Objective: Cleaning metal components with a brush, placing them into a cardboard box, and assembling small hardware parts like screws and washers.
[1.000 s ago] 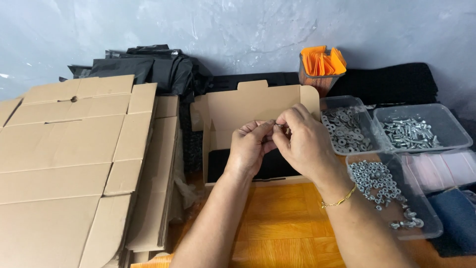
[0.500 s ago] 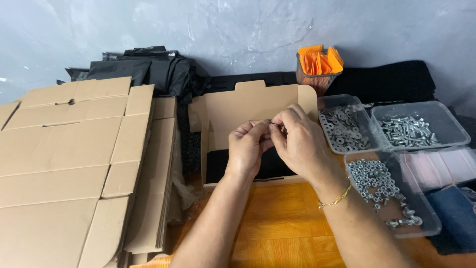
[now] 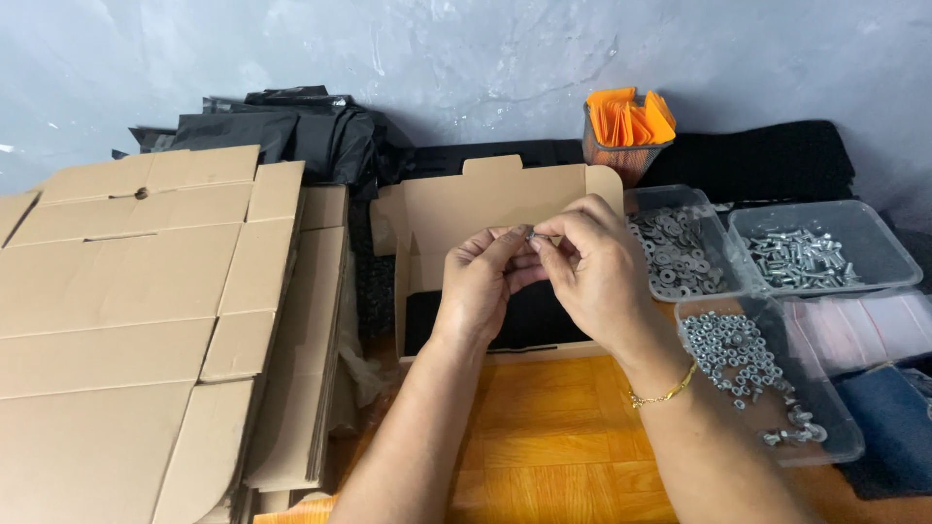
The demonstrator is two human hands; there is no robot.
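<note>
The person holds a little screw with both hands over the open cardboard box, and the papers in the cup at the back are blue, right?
Not quite: the papers in the cup are orange, not blue, as the head view shows. Both hands, left hand and right hand, do hold a small metal piece over the open cardboard box.

Mottled grey-blue plaster wall [image 3: 466, 49] behind an orange-brown wooden tabletop [image 3: 553, 437], in soft, even light.

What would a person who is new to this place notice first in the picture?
Probably the two hands in the middle: the left hand and right hand meet, fingers pinching a small metal bolt above an open cardboard box. To the right stand clear trays of washers, bolts and nuts. A stack of flat cardboard fills the left.
</note>
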